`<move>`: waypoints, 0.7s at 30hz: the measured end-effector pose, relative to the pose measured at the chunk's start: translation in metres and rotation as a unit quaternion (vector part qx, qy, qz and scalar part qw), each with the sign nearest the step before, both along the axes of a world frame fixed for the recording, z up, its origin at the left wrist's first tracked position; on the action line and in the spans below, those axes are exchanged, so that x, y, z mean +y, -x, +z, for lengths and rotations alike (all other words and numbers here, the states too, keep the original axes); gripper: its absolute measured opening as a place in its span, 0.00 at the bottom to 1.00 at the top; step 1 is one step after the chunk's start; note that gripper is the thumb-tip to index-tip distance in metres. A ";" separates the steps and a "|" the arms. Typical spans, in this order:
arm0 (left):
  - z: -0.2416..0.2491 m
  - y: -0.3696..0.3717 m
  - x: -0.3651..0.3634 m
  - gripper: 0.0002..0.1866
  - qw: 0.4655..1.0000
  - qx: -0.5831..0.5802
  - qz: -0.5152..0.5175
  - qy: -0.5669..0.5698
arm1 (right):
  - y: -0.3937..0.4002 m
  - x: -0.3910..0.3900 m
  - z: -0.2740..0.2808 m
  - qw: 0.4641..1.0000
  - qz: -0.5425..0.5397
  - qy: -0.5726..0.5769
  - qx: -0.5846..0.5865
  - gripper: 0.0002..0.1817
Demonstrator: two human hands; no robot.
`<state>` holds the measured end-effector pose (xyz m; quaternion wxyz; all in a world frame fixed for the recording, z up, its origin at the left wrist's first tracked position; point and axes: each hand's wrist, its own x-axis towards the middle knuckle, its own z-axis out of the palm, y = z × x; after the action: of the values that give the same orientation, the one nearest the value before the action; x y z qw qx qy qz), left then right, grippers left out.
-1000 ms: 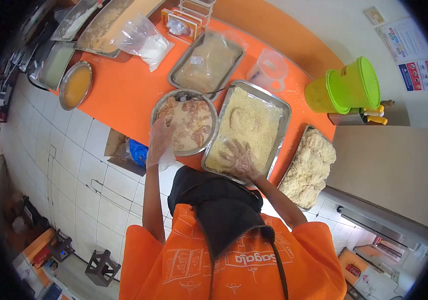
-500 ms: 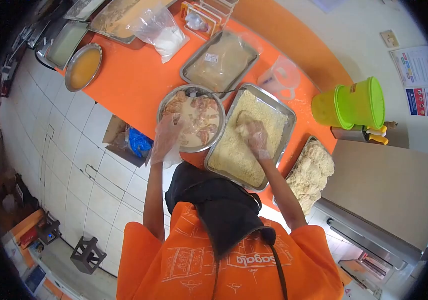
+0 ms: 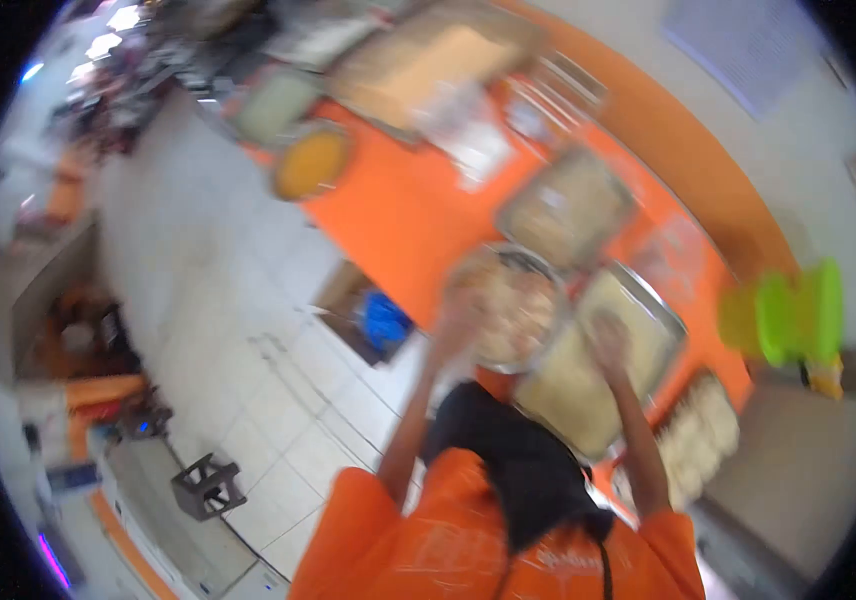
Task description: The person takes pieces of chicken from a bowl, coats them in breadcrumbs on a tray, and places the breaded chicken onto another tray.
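The view is smeared by motion. My left hand (image 3: 458, 318) is at the left edge of a round metal bowl (image 3: 518, 368) with meat pieces in pale liquid; its fingers are blurred. Over the pale crumbly flour in a rectangular metal tray (image 3: 670, 322) is my right hand (image 3: 608, 342), its fingers too smeared to read. To the right, a long tray's pile of coated pieces (image 3: 700, 440) stands beside my right forearm. Behind the bowl lies another metal tray (image 3: 568, 205) with something pale in it.
A bowl of orange liquid (image 3: 311, 165) stands at the counter's left edge. Farther back are a plastic bag of white powder (image 3: 478, 150) and a large tray (image 3: 428, 65). Green containers (image 3: 793, 312) stand at the right. A cardboard box (image 3: 343, 310) is below the counter.
The camera view has swung, so the counter and both hands appear farther right and lower, with more floor showing at left. Both hands remain near the same bowl and flour tray.
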<state>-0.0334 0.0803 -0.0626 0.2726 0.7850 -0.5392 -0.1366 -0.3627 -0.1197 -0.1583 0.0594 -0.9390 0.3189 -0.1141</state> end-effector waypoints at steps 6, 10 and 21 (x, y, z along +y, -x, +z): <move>0.105 -0.013 -0.007 0.20 0.961 0.243 0.089 -0.095 | -0.025 0.015 0.086 0.985 -0.112 -0.041 0.123 0.22; 0.099 -0.005 -0.005 0.22 0.964 0.246 0.071 -0.072 | -0.018 0.015 0.061 0.986 -0.115 0.017 0.123 0.26; 0.083 0.005 -0.016 0.26 0.977 0.210 0.015 -0.045 | -0.009 0.065 0.008 0.998 -0.006 -0.067 0.007 0.32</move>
<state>-0.0384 0.0644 0.0200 0.3462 0.7583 -0.4517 -0.3179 -0.3533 -0.0547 -0.1501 0.1195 -0.9319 0.3316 -0.0857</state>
